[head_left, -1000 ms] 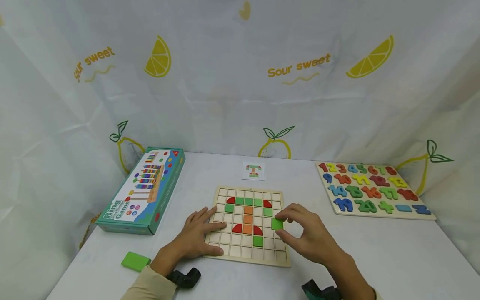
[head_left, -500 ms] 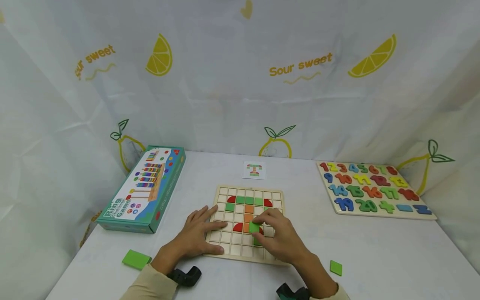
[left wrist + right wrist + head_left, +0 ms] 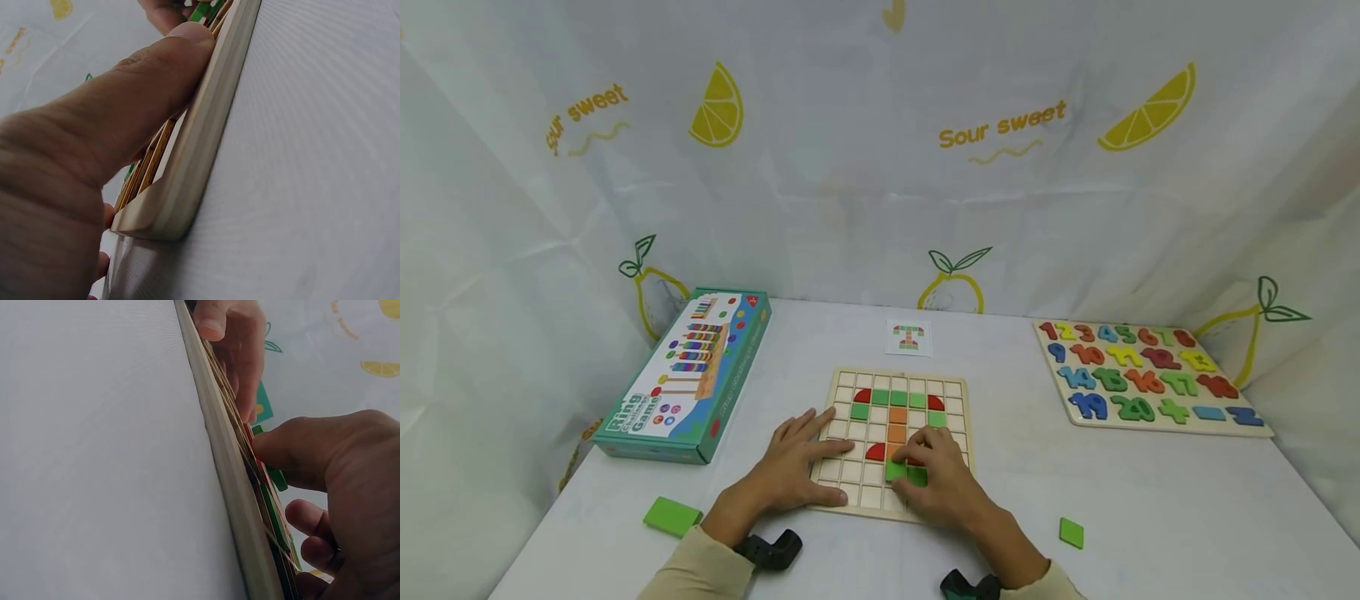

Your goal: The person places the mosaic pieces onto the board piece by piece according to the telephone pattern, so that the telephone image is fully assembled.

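A wooden grid board (image 3: 871, 498) lies on the table. My left hand (image 3: 793, 468) rests on its left edge with the fingers spread, the thumb (image 3: 156, 75) along the front rim in the left wrist view. My right hand (image 3: 946, 485) pinches a green square tile (image 3: 895, 472) between thumb and fingers over the lower middle cells, left of another green square (image 3: 917, 476). In the right wrist view the held tile (image 3: 279, 479) looks tilted. Orange squares (image 3: 897, 415) form a column above it. A red quarter-round tile (image 3: 875, 452) sits to the left; another is mostly hidden by my right fingers.
Behind the board lies a small pattern card (image 3: 909, 337). A game box (image 3: 692, 375) stands at left, a number puzzle board (image 3: 1150, 377) at right. One loose green square (image 3: 1071, 532) lies at front right; a green block (image 3: 672, 517) sits by my left wrist.
My right hand has carried the green tile leftward and down, from the board's right side to the lower middle. The loose green square at front right has come into view. My left hand stays put.
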{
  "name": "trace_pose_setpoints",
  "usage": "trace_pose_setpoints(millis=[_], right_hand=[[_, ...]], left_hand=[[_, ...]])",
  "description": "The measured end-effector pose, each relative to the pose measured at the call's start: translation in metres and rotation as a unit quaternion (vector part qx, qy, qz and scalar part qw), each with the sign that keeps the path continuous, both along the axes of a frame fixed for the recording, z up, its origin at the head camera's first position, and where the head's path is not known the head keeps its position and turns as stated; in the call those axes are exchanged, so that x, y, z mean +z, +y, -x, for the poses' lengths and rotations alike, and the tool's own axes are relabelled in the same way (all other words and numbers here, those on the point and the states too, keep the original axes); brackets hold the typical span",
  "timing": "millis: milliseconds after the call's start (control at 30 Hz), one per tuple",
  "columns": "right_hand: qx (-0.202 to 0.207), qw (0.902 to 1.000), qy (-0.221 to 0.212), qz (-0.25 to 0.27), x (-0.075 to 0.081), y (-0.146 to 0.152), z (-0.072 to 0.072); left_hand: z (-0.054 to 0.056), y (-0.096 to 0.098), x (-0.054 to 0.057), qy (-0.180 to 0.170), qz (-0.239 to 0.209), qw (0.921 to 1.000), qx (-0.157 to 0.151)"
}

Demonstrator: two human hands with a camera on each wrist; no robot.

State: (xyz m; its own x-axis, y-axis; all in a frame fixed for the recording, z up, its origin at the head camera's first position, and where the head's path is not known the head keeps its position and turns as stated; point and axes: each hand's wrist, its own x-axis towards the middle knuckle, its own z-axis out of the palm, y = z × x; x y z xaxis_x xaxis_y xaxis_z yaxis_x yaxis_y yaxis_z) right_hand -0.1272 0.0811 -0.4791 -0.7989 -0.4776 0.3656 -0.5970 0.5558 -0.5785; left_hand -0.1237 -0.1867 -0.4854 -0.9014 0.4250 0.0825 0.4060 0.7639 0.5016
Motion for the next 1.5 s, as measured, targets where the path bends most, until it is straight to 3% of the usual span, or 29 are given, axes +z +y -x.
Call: trace_pose_setpoints(millis=[233, 433, 733, 1000, 1167, 1500], right_hand=[[0.01, 0.9996, 0.024, -0.011, -0.001, -0.001, 0.002], [0.002, 0.9996, 0.013, -0.026, 0.007, 0.002, 0.0], [-0.001, 0.9996, -0.026, -0.008, 0.058, 0.032, -0.009], [0.026, 0.9965, -0.04, -0.069, 0.088, 0.077, -0.02], [0.038, 0.9936, -0.042, -0.098, 0.093, 0.112, -0.021], [0.062, 0.9833, -0.099, -0.14, 0.09, 0.159, -0.015]], left_hand=[[0.001, -0.001, 0.001, 0.007, -0.001, 1.0, 0.0], [0.002, 0.0, 0.0, 0.009, -0.004, 1.0, 0.001], [0.002, -0.001, 0.002, -0.002, -0.001, 1.0, 0.001], [0.002, -0.002, 0.0, -0.002, -0.006, 1.0, -0.005], [0.002, 0.0, 0.0, -0.008, -0.008, 0.9999, -0.006], [0.0, 0.001, -0.002, -0.009, -0.012, 0.9999, -0.001]])
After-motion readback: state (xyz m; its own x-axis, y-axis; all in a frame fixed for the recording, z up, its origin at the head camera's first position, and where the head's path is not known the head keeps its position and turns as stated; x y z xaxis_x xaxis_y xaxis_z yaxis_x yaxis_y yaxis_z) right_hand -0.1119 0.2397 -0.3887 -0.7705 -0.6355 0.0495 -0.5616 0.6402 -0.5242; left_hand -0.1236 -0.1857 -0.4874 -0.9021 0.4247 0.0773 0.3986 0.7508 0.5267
